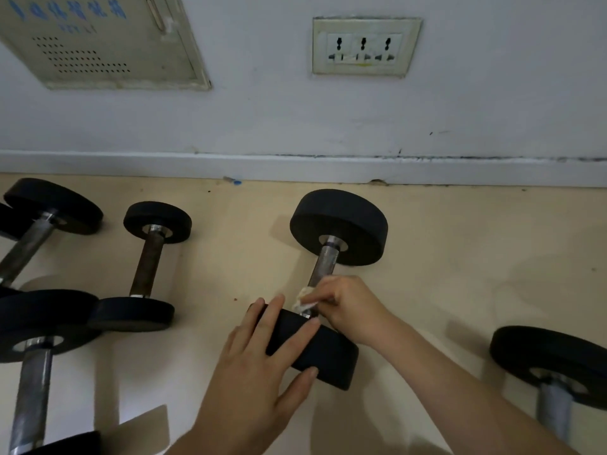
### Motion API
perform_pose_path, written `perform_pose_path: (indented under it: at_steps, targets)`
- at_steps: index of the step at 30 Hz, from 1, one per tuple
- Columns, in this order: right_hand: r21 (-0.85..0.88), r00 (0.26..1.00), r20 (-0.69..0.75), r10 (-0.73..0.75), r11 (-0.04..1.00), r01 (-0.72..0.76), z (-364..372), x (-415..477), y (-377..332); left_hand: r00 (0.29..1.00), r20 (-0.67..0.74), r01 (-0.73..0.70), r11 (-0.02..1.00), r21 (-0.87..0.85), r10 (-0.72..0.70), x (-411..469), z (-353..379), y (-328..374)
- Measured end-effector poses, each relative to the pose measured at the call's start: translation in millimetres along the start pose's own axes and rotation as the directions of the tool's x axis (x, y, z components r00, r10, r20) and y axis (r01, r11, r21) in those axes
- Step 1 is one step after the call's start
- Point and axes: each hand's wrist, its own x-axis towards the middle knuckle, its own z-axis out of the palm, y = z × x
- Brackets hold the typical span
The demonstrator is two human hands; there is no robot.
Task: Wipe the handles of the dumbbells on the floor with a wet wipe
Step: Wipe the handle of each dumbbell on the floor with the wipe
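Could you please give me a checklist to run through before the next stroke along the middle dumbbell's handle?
1. Wet wipe held: ok, the right hand pinches it.
2. Wipe on the handle: ok, it touches the handle's near end.
3. Near weight steadied: ok, the left hand rests on it with straight fingers.
4. Path toward the far weight: ok, nothing lies on the bare handle.
5. Underside of the handle wiped: cannot tell.
6. Wipe moist enough: cannot tell.
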Motion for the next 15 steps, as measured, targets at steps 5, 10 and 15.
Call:
perform_pose_path:
  at_steps: [5, 10, 15]
  targets:
    - [-0.111, 0.925, -0.379, 0.035, 0.990, -0.083, -24, 21, 23, 0.996, -0.015, -0.092, 0.996, -0.015, 0.092, 2, 2, 6]
    - [-0.025, 0.999, -0.048, -0.023, 0.999, 0.022, -16, -16, 26, 0.984, -0.063, -0.173, 0.983, -0.062, 0.169, 8, 2, 11]
    - [-0.114, 0.969, -0.245, -0.027, 0.993, -0.001, -29, -15, 43, 0.967, -0.095, -0.244, 0.968, -0.065, 0.237, 8, 20, 24]
